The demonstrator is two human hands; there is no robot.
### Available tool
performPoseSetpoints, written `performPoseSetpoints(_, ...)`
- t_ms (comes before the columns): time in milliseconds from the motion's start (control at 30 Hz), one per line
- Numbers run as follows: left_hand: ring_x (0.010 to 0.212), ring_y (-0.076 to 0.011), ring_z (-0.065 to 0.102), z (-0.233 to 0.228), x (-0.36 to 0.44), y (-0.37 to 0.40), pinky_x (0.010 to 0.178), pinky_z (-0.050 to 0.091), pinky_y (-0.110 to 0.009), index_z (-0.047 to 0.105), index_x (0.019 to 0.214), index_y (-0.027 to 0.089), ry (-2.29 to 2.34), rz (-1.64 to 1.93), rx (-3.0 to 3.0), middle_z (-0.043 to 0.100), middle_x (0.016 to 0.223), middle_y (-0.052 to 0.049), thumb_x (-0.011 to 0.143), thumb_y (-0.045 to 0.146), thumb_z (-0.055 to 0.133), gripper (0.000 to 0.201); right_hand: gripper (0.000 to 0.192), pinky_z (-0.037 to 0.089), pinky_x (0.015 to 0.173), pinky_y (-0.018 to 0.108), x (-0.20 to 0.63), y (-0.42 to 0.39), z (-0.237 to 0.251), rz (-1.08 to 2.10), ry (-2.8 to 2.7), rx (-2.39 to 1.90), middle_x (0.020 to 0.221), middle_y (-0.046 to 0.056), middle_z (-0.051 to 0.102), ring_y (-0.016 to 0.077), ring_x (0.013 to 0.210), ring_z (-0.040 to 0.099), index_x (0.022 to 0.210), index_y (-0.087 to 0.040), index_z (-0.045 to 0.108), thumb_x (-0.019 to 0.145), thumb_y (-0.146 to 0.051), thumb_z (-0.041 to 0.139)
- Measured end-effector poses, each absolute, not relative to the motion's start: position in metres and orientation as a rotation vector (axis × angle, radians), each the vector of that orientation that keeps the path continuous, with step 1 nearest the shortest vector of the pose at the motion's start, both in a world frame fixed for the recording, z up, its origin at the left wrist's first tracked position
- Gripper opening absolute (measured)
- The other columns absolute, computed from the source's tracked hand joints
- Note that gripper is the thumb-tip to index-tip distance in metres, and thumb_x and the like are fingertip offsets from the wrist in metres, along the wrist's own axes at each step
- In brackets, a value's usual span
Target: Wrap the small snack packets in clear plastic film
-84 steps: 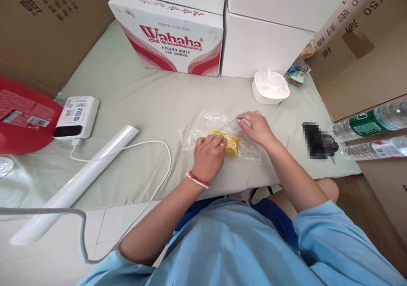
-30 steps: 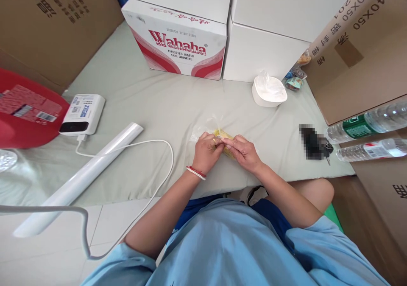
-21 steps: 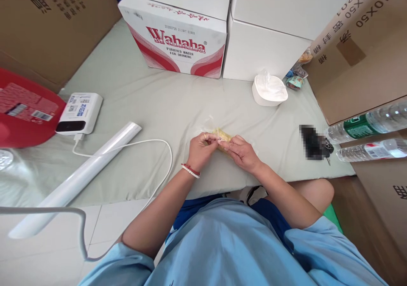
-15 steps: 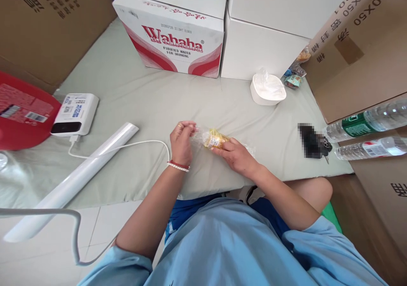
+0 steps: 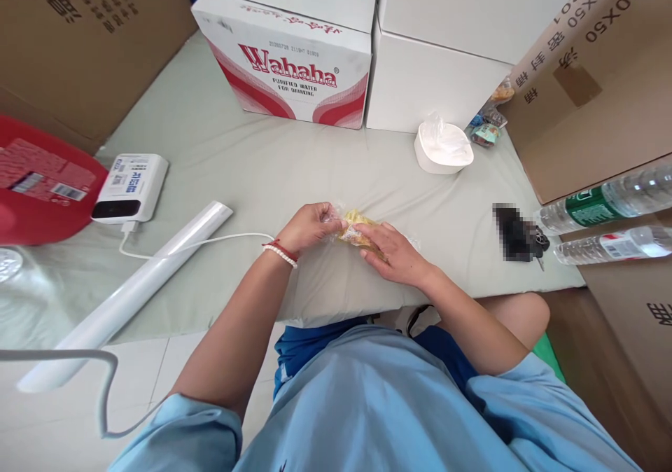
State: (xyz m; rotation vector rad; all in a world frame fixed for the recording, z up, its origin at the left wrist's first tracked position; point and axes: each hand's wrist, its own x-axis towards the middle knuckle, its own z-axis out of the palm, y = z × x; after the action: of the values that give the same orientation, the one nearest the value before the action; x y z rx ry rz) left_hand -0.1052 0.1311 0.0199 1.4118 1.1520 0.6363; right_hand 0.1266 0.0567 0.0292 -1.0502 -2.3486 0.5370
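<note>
A small yellow-wrapped package (image 5: 355, 231) with a pale label lies inside a clear plastic bag (image 5: 339, 213) at the middle of the covered surface. My left hand (image 5: 313, 227), with red and white bracelets at its wrist, is closed on the bag's left end, fingertips pinched against the package. My right hand (image 5: 391, 253) wraps the package from the right, thumb and fingers on either side of it. The loose right end of the bag shows beyond my right knuckles. Part of the package is hidden under my right fingers.
A white power bank (image 5: 131, 186) with a cable and a white tube (image 5: 131, 293) lie to the left, near a red container (image 5: 42, 185). Ahead stand a Wahaha carton (image 5: 294, 73) and a white bowl (image 5: 444, 157). Plastic bottles (image 5: 603, 204) and a pixelated black item (image 5: 514, 234) are right.
My left hand has turned and come right and slightly down, closer to the package. My right fingers have shifted on the package, which stays in nearly the same spot.
</note>
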Motion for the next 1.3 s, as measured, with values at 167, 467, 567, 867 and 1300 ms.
performPoseSetpoints(167, 0.057, -0.0124, 0.047, 0.031, -0.112, 0.122, 0.057, 0.036, -0.026, 0.061, 0.073, 0.020, 1.287, 0.763, 1.399, 0.054, 0.062, 0.004, 0.064, 0.043, 0.077, 0.029, 0.036, 0.049, 0.086, 0.039, 0.123, 0.060, 0.029, 0.543, -2.326, -1.062, 0.100, 0.011, 0.070, 0.0231, 0.090, 0.061, 0.135, -0.023, 0.065, 0.108, -0.034, 0.043)
performPoseSetpoints(467, 0.067, -0.0176, 0.055, 0.052, -0.064, 0.089, 0.067, 0.042, -0.032, 0.063, 0.073, 0.021, 1.523, 0.868, 1.889, 0.059, 0.073, -0.001, 0.079, 0.017, 0.058, 0.009, 0.030, 0.047, 0.082, 0.036, 0.122, 0.065, 0.033, 0.569, -2.349, -1.084, 0.091, 0.009, 0.067, 0.0218, 0.083, 0.056, 0.112, -0.021, 0.073, 0.107, -0.031, 0.045)
performPoseSetpoints(567, 0.067, -0.0173, 0.057, 0.044, -0.053, 0.075, 0.068, 0.044, -0.032, 0.071, 0.086, 0.019, 1.524, 0.920, 1.858, 0.061, 0.078, -0.003, 0.091, 0.026, 0.055, 0.018, 0.028, 0.045, 0.081, 0.036, 0.122, 0.067, 0.035, 0.579, -2.359, -1.076, 0.087, 0.008, 0.065, 0.0219, 0.082, 0.055, 0.101, -0.020, 0.073, 0.105, -0.026, 0.046)
performPoseSetpoints(867, 0.071, -0.0134, 0.060, 0.025, -0.066, 0.063, 0.071, 0.050, -0.028, 0.074, 0.106, 0.019, 1.299, 1.099, 1.503, 0.067, 0.084, -0.001, 0.094, 0.023, 0.052, 0.025, 0.024, 0.046, 0.079, 0.031, 0.127, 0.071, 0.042, 0.773, -2.293, -1.055, 0.084, 0.004, 0.064, 0.0182, 0.080, 0.056, 0.115, -0.021, 0.075, 0.099, -0.022, 0.057)
performPoseSetpoints(1300, 0.083, -0.0165, 0.060, 0.013, -0.058, 0.075, 0.077, 0.052, -0.032, 0.077, 0.110, 0.020, 1.246, 1.149, 1.823, 0.062, 0.092, -0.004, 0.091, 0.017, 0.055, 0.029, 0.022, 0.048, 0.078, 0.030, 0.128, 0.073, 0.041, 0.945, -2.122, -1.186, 0.090, 0.003, 0.070, 0.0172, 0.082, 0.061, 0.115, -0.023, 0.068, 0.097, -0.026, 0.055)
